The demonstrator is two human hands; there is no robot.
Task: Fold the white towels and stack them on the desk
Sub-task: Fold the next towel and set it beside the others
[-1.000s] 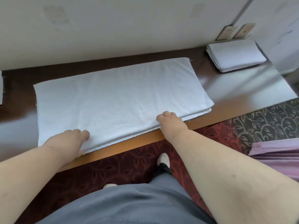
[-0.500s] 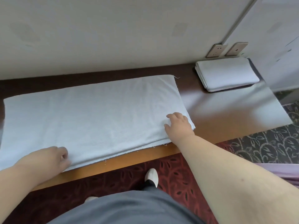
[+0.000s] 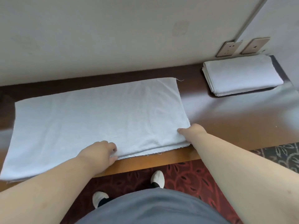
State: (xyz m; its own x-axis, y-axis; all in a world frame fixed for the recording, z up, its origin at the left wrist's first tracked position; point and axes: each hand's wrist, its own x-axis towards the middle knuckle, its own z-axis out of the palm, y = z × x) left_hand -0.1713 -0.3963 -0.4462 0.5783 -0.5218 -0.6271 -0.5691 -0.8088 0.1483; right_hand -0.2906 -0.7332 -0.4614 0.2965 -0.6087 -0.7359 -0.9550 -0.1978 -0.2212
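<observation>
White towel lies flat on the desk, folded into a long doubled rectangle, layered edges showing along the near side, which runs close to the desk's front edge. Left hand comes in from lower left, forearm extended, fingers curled at the near edge about midway along the towel's length; thumb and fingers look pinched on the layered edge. Right hand reaches in from lower right, arm nearly straight, sitting at the towel's near right corner with the thumb on top of the cloth and the other fingers tucked at or under the right edge, so it reads as a grip on that corner. Both hands are on the near side; the far edge and left end lie untouched. No readable writing or labels on anything. Folded towel stack sits at the far right of the desk against the wall, well apart from both hands, just below two wall sockets. Patterned red carpet and white shoes below the desk edge.
</observation>
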